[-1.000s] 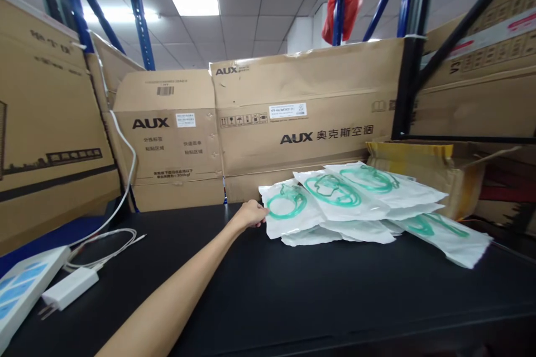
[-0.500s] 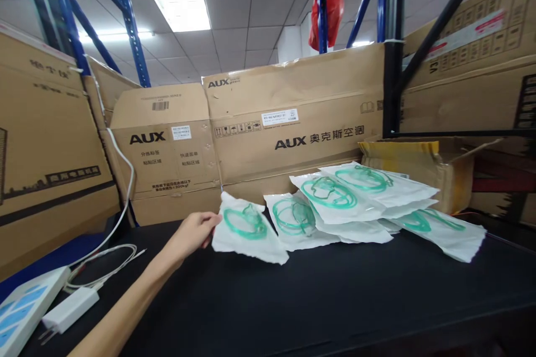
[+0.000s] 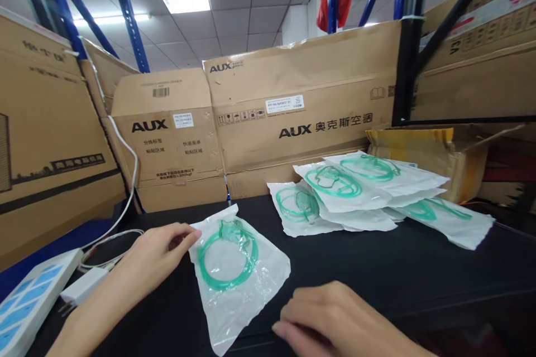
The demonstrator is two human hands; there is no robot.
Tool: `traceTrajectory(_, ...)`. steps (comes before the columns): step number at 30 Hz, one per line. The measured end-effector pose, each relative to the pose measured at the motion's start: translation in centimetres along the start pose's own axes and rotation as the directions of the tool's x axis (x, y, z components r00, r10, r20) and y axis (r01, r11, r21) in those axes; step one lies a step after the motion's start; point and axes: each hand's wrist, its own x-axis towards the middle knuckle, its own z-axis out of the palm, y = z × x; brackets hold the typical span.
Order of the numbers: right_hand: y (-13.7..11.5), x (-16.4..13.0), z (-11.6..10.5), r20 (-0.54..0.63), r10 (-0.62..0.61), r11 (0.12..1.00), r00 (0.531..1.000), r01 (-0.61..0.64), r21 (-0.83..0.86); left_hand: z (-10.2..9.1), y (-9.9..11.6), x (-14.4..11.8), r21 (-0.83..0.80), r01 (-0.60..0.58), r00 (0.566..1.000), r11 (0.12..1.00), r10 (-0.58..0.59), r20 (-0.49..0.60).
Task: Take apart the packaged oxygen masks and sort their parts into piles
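Note:
My left hand (image 3: pixel 161 248) pinches the upper left edge of a clear-fronted white packet (image 3: pixel 268 268) between thumb and fingers. Inside it lies a coil of green tubing (image 3: pixel 204 268) with a clear green piece that looks like an oxygen mask. The packet is angled toward me above the black tabletop; whether its lower end touches the table I cannot tell. At the lower right, my right hand (image 3: pixel 335 318) is closed, fingers curled, with nothing visible in it. A small gap separates it from the packet. Similar packets (image 3: pixel 360 201) lie piled farther back on the right.
A white power strip (image 3: pixel 37 295), a plugged adapter (image 3: pixel 86 284) and a white cable (image 3: pixel 129 148) lie at left. Cardboard boxes (image 3: pixel 251 150) wall off the back. An open carton (image 3: pixel 469 162) stands behind the pile, beside a black rack post (image 3: pixel 408 67).
My left hand has drawn the packet toward me and turned its face up more fully, away from the pile. My right hand has come into view at the lower right.

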Motion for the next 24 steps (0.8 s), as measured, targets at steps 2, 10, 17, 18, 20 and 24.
traceTrajectory(2,0.3,0.6,-0.4,-0.064,0.013,0.988,0.998,-0.023,-0.151,0.7,-0.7,1.5,0.019,-0.034,0.999,0.999,0.034,0.007)
traceTrajectory(10,1.9,0.9,0.9,-0.176,-0.052,0.841,0.983,-0.052,-0.539,3.2,-2.1,5.2,0.072,-0.158,0.972,0.985,0.142,0.188)
traceTrajectory(17,1.1,1.9,0.5,-0.254,-0.143,0.875,0.956,0.003,-0.484,3.2,-2.7,6.1,0.071,-0.099,0.966,0.992,0.079,0.244)
traceTrajectory(18,0.8,2.0,0.4,-0.272,-0.149,0.892,0.951,0.011,-0.451,3.1,-2.8,6.1,0.068,-0.099,0.966,0.993,0.079,0.248)
traceTrajectory(20,0.6,2.1,0.3,-0.3,-0.169,0.919,0.939,0.039,-0.393,3.1,-2.9,6.0,0.066,-0.101,0.964,0.993,0.081,0.255)
traceTrajectory(24,0.7,2.1,0.3,-0.317,-0.185,0.922,0.93,0.052,-0.385,3.1,-2.9,5.8,0.075,-0.109,0.962,0.991,0.086,0.258)
